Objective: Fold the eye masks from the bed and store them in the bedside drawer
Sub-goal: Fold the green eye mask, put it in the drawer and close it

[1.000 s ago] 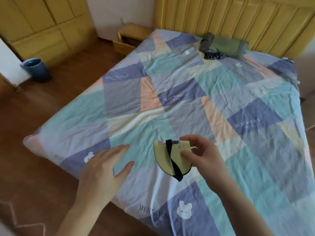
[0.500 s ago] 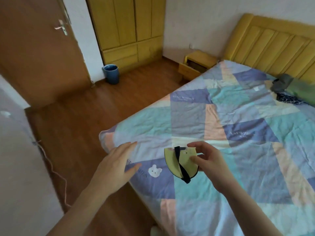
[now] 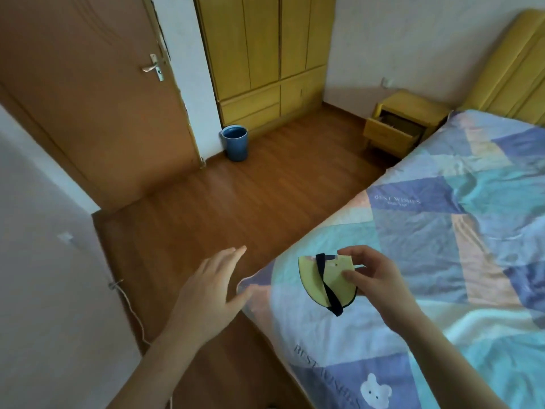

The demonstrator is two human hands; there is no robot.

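- The eye mask (image 3: 326, 280) is folded in half into a pale yellow half-moon with dark piping along its curved edge, and I hold it up above the near corner of the bed (image 3: 442, 261), not resting on the cover.
- Its black elastic strap (image 3: 326, 286) runs across the yellow face from the top edge down past the curved rim, ending in a small loop that hangs below.
- My right hand (image 3: 376, 280) pinches the mask along its straight side: thumb on the face toward me, fingers curled over the top and behind.
- My left hand (image 3: 211, 293) is empty, palm down and fingers spread wide, hovering over the wooden floor (image 3: 236, 208) just beside the corner of the mattress; my thumb looks close to the cover's edge, though I cannot tell whether it touches.
- The bed wears a patchwork cover in blue, teal, peach and white, printed with "BEST WISHES" and a small white bear (image 3: 375, 391) near me.
- The yellow bedside table (image 3: 410, 110) stands well apart at the head of the bed, beside the padded yellow headboard (image 3: 507, 75), with its drawer (image 3: 389, 134) pulled open.
- A blue bin (image 3: 235, 143) sits on the floor by the yellow wardrobe (image 3: 265, 54), next to the brown door (image 3: 88, 98).
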